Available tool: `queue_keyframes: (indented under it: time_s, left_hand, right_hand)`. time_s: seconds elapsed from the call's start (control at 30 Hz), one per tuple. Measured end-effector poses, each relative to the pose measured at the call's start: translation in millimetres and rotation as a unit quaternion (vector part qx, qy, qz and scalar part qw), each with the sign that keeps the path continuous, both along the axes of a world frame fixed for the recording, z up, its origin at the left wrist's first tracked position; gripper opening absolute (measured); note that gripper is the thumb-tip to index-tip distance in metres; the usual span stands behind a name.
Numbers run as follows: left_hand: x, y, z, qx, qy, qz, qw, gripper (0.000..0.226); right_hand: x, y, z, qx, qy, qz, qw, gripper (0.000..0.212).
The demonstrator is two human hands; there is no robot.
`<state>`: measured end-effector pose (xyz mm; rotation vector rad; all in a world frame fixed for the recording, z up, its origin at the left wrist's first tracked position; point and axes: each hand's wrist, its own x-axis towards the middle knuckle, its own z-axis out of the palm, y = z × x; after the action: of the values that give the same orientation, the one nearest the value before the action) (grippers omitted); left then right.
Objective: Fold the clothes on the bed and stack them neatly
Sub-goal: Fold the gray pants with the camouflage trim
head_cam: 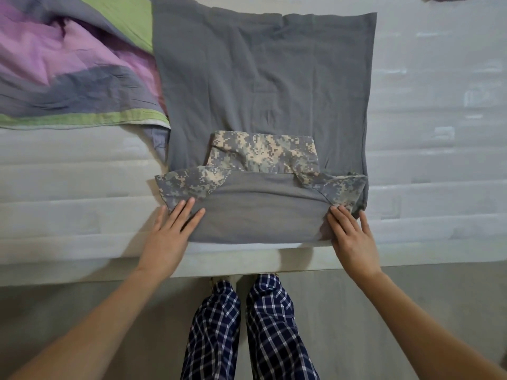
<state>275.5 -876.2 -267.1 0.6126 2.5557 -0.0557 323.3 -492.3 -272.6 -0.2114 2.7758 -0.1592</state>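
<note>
Grey shirt [263, 78] with camouflage collar [263, 152] and camouflage sleeves [189, 185], laid flat on the bed [439, 160] directly ahead of the hands. The long axis of the shirt was set running straight away from the person, with the collar end nearest and the hem [329, 17] pointed to the far side. The shoulder end was seen turned over onto the body of the shirt, so that a folded band [263, 212] was formed across the near end, its own long axis lying left to right, square to that of the shirt. The left hand [167, 231] was laid on the left corner of this band and the right hand [352, 237] on the right corner. Both were held flat with fingers straight, pressed on the cloth and gripping nothing. The two hands were placed about equally near to the band. The unfolded length was thus left beyond the fingertips, and the next fold was judged to be one carried forward along the long axis. A crumpled quilt [68, 72] was met by the shirt's left edge, where snagging was judged possible.
</note>
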Motion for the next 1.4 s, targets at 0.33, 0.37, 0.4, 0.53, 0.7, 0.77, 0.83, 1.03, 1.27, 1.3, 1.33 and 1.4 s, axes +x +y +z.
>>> queue_keyframes:
  time_s: [0.33,0.37,0.4,0.53,0.7,0.77,0.83,1.03,1.27,1.3,1.33,1.4]
  left_hand:
    - [30.8,-6.4,74.2,0.120,-0.288,0.123,0.942,0.053]
    - [31.6,-5.7,84.4,0.116,-0.309,0.124,0.936,0.050]
    - [27.8,-5.2,93.1,0.115,-0.325,0.125,0.930,0.048]
    - [-35.0,1.1,128.3,0.143,-0.371,0.172,0.901,0.033]
    - [-157.1,10.3,116.0,0.298,-0.244,0.338,0.859,0.019]
    - [-199.2,21.1,92.9,0.356,-0.175,0.454,0.798,0.010]
    - [-221.2,32.6,63.5,0.387,-0.149,0.531,0.739,0.015]
    - [-189.1,40.9,4.5,0.255,-0.040,0.517,0.816,0.029]
    - [-165.9,45.5,9.6,0.248,0.024,0.568,0.784,0.037]
    - [-162.7,45.4,9.1,0.255,0.031,0.571,0.780,0.037]
    - [-159.4,43.0,7.0,0.256,0.027,0.569,0.781,0.036]
    - [-154.9,34.5,1.5,0.274,-0.015,0.557,0.783,0.030]
  right_hand:
    - [8.0,41.5,97.5,-0.160,-0.224,-0.227,0.934,0.023]
    - [8.9,46.4,109.7,-0.167,-0.238,-0.231,0.928,0.015]
    - [7.3,51.0,121.1,-0.174,-0.249,-0.237,0.923,0.012]
    - [-34.3,68.8,152.7,-0.218,-0.250,-0.259,0.907,0.025]
    - [-141.2,75.6,132.2,-0.340,-0.133,-0.360,0.858,0.018]
    - [-181.1,69.5,103.1,-0.373,-0.080,-0.436,0.815,0.013]
    - [-204.9,62.3,69.1,-0.375,-0.104,-0.491,0.779,0.045]
    - [-192.5,48.9,23.8,-0.254,-0.098,-0.485,0.831,0.031]
    - [-195.0,50.3,20.9,-0.227,-0.061,-0.520,0.821,0.041]
    - [-193.5,51.4,19.1,-0.221,-0.084,-0.537,0.809,0.043]
    - [-191.3,53.2,17.8,-0.226,-0.106,-0.537,0.806,0.040]
    - [-186.5,64.3,17.0,-0.276,-0.113,-0.532,0.792,0.029]
